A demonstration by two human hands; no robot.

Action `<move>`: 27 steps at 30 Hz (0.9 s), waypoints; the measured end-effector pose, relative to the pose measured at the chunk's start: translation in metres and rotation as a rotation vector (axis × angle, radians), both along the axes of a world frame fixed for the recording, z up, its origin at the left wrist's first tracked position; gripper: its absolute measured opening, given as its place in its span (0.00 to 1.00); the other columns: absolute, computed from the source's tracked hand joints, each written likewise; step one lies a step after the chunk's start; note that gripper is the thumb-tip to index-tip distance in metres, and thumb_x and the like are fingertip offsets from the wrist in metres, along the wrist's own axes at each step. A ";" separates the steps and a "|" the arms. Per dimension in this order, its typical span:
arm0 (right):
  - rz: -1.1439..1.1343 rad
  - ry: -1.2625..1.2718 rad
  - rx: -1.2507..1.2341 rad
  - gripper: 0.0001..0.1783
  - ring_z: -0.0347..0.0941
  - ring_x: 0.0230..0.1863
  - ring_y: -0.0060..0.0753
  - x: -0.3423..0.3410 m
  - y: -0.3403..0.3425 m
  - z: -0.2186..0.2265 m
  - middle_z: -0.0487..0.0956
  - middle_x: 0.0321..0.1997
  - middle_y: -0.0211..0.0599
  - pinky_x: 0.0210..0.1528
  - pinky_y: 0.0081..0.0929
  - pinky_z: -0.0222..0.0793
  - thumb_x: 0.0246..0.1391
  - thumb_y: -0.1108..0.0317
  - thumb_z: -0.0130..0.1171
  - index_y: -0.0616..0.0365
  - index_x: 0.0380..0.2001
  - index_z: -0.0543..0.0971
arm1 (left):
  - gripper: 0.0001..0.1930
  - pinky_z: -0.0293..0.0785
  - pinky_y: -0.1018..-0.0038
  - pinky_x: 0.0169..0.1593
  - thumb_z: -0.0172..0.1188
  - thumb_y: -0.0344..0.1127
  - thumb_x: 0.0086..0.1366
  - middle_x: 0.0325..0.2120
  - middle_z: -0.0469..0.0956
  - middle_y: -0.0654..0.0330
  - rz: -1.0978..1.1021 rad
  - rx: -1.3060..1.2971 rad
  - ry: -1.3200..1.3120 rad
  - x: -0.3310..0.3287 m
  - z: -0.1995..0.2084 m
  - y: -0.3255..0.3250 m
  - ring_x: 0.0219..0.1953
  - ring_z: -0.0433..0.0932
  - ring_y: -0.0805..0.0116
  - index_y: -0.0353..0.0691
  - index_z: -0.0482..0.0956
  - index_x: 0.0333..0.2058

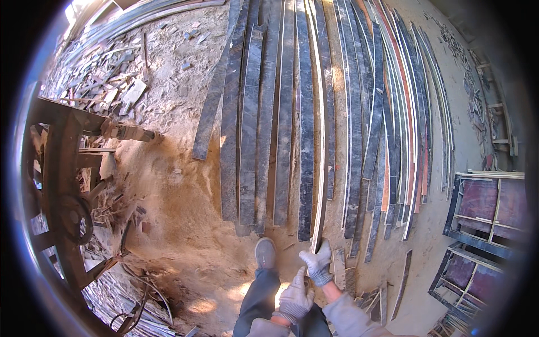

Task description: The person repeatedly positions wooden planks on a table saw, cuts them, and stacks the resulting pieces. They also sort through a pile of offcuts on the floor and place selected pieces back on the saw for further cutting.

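Note:
A long, narrow wooden strip [320,168], pale along its edges, runs away from me over the dark boards. Its near end is in my right hand [318,263], which wears a light grey glove and is closed round it. Whether this is one strip or two lying together, I cannot tell. My left hand [294,299], gloved too, is just below and left of the right one. Its fingers point forward and look apart, with nothing visible in them. Dark-faced plywood strips [230,168] lie side by side on the ground on both sides of the held strip.
At left stands a rusty metal frame [59,151] with a handwheel [76,219]. Wood scraps [115,84] are heaped behind it. Reddish framed panels [491,208] are at the right. Loose offcuts [401,283] lie near my right arm. My shoe [265,254] is close to the board ends.

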State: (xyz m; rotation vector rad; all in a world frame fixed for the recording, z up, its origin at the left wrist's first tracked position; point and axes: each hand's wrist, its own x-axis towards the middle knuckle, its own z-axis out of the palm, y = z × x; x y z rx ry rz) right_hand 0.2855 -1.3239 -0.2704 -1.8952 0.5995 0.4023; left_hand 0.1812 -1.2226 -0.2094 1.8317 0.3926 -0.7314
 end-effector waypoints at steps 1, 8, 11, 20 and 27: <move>-0.004 -0.018 0.026 0.29 0.69 0.31 0.24 0.000 0.001 0.000 0.74 0.34 0.29 0.32 0.30 0.71 0.43 0.69 0.77 0.62 0.48 0.75 | 0.42 0.83 0.52 0.47 0.66 0.44 0.68 0.50 0.84 0.39 0.038 -0.026 0.005 0.003 0.001 0.001 0.43 0.86 0.40 0.37 0.58 0.76; 0.019 -0.025 0.080 0.28 0.73 0.35 0.26 0.007 -0.002 0.023 0.77 0.35 0.30 0.37 0.34 0.74 0.47 0.65 0.78 0.62 0.48 0.75 | 0.40 0.83 0.54 0.50 0.67 0.42 0.69 0.52 0.83 0.38 0.197 -0.354 0.186 0.022 0.011 0.008 0.48 0.87 0.43 0.36 0.60 0.74; 0.109 0.083 0.138 0.30 0.76 0.36 0.29 0.012 -0.011 0.028 0.80 0.36 0.32 0.39 0.37 0.76 0.51 0.60 0.79 0.62 0.49 0.75 | 0.45 0.83 0.55 0.51 0.72 0.50 0.67 0.56 0.79 0.36 0.139 -0.276 0.127 0.027 0.016 0.008 0.48 0.86 0.41 0.35 0.59 0.73; 0.461 0.449 -0.030 0.33 0.85 0.47 0.36 0.016 -0.014 0.020 0.87 0.42 0.43 0.49 0.40 0.80 0.57 0.35 0.71 0.54 0.47 0.84 | 0.37 0.82 0.55 0.44 0.71 0.49 0.69 0.43 0.85 0.47 0.167 -0.029 0.000 0.031 0.010 0.009 0.43 0.87 0.45 0.42 0.71 0.71; 0.191 0.403 0.554 0.24 0.86 0.47 0.37 0.032 -0.016 0.053 0.87 0.47 0.45 0.52 0.36 0.83 0.62 0.61 0.75 0.58 0.53 0.75 | 0.39 0.82 0.59 0.38 0.73 0.46 0.66 0.40 0.85 0.53 0.178 0.020 -0.188 0.022 0.010 0.007 0.35 0.87 0.52 0.48 0.70 0.73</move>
